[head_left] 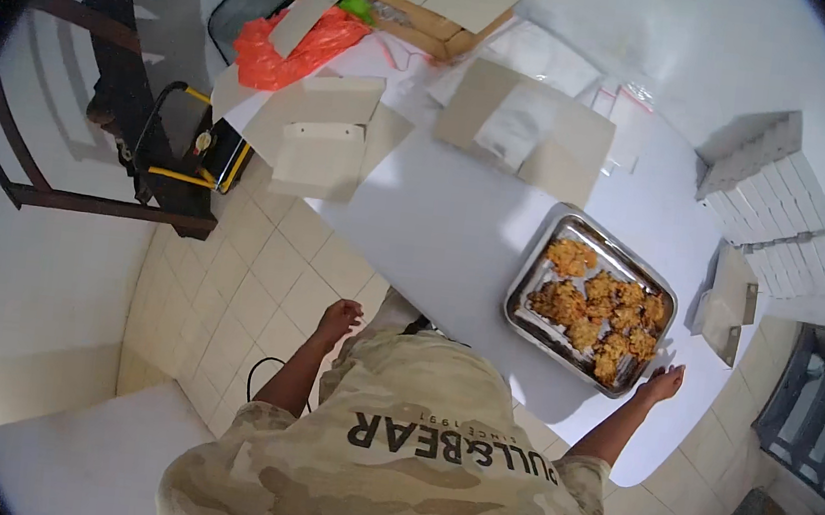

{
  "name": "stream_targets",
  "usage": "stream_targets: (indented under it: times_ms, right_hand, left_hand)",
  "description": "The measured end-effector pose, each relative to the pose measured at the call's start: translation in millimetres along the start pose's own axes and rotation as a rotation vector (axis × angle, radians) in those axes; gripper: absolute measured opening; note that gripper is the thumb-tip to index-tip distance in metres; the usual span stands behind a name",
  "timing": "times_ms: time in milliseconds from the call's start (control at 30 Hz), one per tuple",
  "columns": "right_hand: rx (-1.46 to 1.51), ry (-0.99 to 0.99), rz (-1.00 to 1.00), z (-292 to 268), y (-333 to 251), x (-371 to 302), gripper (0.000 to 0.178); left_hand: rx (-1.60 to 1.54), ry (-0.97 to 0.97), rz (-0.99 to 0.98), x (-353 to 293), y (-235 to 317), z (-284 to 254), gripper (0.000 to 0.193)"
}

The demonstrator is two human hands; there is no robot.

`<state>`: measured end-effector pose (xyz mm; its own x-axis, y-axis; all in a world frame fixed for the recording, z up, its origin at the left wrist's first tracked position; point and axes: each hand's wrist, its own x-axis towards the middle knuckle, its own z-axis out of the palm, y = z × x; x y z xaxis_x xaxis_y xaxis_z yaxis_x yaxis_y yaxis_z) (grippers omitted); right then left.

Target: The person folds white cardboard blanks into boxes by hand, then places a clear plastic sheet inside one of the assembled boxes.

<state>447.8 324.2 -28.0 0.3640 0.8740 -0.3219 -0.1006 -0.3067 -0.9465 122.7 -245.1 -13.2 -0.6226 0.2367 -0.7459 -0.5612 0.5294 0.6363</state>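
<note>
On the white table stands a shiny metal tray [585, 368] holding several golden-brown, crispy pieces of fried food [583, 331]. My right hand [662, 383] is beside the tray's near right corner, its fingers stretched out and nothing seen in them; whether it touches the rim I cannot tell. Away from the table's edge, over the tiled floor, my left hand [340, 319] hangs with loosely bent fingers and holds nothing.
Across the table [435, 230] lie an opened carton box [329, 138], a flat cardboard piece with clear plastic [522, 123], and a red plastic bag [294, 49]. White folded boxes [776, 195] are stacked at the right, near an open small box [730, 301]. Dark crates [809, 410] stand beyond.
</note>
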Motion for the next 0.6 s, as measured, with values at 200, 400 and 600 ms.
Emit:
stream_targets:
  times_ms: [200, 400, 600]
  right_hand:
    - [-0.152, -0.006, -0.477, 27.7, -25.4, -120.8, 0.028]
    - [-0.413, -0.369, -0.827, 105.2, 38.4, -220.5, 0.026]
    - [-0.371, -1.104, -0.230, 259.2, 100.7, -418.0, 0.024]
  left_hand:
    - [0.042, 0.466, 0.197, 108.4, -1.7, -111.6, 0.042]
    - [-0.299, 0.686, 0.136, 148.2, 122.3, -171.3, 0.073]
    - [0.144, 0.815, 0.626, 198.1, 159.0, -214.1, 0.047]
